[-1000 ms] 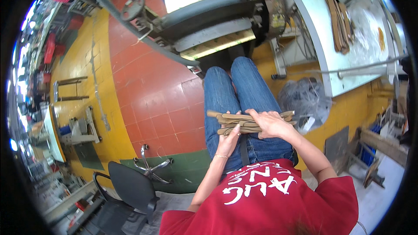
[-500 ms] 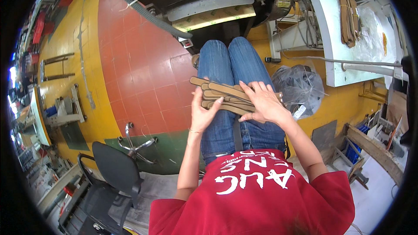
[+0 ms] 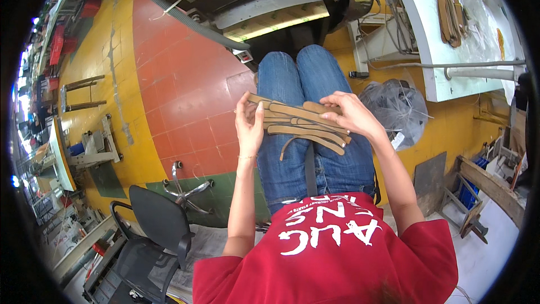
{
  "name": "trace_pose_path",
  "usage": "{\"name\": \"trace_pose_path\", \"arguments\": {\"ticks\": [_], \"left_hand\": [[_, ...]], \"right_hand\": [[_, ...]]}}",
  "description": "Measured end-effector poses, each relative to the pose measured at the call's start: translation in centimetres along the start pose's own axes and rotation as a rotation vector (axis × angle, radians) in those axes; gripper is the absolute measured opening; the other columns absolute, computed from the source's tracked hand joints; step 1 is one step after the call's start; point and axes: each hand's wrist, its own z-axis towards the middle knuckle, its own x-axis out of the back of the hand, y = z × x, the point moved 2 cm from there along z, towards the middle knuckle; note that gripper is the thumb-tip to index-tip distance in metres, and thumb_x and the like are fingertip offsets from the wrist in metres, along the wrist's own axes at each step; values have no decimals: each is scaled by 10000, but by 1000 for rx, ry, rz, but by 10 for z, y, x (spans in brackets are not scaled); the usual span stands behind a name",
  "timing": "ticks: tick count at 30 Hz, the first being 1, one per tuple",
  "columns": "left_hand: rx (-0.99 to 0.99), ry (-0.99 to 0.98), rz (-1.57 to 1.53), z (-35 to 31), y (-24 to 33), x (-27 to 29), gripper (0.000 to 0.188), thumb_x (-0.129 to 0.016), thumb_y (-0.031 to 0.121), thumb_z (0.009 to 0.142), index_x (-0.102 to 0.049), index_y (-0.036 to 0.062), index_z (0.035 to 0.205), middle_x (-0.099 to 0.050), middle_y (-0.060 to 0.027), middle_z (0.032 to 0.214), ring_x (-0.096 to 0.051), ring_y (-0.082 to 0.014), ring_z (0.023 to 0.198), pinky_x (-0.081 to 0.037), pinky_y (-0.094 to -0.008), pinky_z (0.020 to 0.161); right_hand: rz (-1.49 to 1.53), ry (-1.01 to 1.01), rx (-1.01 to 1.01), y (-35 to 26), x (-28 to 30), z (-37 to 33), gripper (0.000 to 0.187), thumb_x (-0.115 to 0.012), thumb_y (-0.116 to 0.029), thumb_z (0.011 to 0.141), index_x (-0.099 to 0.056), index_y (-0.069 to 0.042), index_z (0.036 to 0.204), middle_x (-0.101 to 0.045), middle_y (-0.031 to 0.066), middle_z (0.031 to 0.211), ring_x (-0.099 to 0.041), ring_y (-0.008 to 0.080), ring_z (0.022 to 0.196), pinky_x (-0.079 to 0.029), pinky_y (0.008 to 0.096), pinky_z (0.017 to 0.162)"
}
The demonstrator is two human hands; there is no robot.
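A loose pile of brown straps [image 3: 306, 126] with rounded ends, perhaps leather, lies across my thighs [image 3: 304, 174]. The straps run roughly side to side, and one thin strap bends out toward me at the near side. At the pile's left end, my left hand [image 3: 248, 129] is closed with thumb and fingers around the end of the farthest strap. My right hand [image 3: 350, 114] pinches one strap near the pile's far right, its fingers curled. Some strap ends are hidden behind the fingers.
A dark machine [image 3: 275, 8] stands right in front of my knees. To the right are a pale worktable [image 3: 444, 81] bearing more bundled brown straps [image 3: 447, 11], and a clear plastic bag [image 3: 399, 110] on the floor. A black office chair [image 3: 154, 219] is at the lower left.
My right hand has lifted off the top of the pile to pinch one strap at the far side. The left hand has shifted slightly left, and the straps have spread apart.
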Motion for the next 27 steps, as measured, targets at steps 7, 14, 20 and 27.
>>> {"name": "trace_pose_path", "arguments": {"ticks": [7, 14, 20, 27], "left_hand": [[-98, 74, 5, 9, 1, -8, 599, -651, 41, 836, -336, 22, 1345, -606, -84, 853, -597, -116, 800, -502, -265, 759], [-387, 354, 552, -4, 32, -14, 458, -617, 91, 858, -445, -3, 1272, -566, -149, 1091, -531, -271, 1065, -384, -400, 973], [-172, -298, -47, -24, 75, -39, 431, -526, 194, 937, -447, -5, 1311, -504, -151, 1305, -468, -253, 1214, -327, -366, 1045], [61, -243, -549, -24, 77, -66, 376, -392, 240, 1001, -501, -30, 1239, -556, -184, 1231, -558, -238, 1111, -402, -360, 993]], "right_hand": [[-86, 150, 50, 3, 7, 2, 165, -690, -122, 761, -595, -6, 830, -597, 141, 785, -611, 286, 722, -469, 382, 664], [306, 175, -263, -5, 30, 1, 194, -705, -159, 819, -593, -7, 863, -620, 21, 733, -557, 41, 670, -461, 211, 603], [935, 44, -152, -33, 22, 4, 215, -703, -179, 836, -606, -14, 933, -647, 14, 774, -590, 52, 703, -478, 208, 640], [937, -136, -288, -43, -7, 6, 232, -645, -125, 877, -593, 5, 1062, -656, 21, 866, -589, 43, 771, -471, 183, 694]]}}
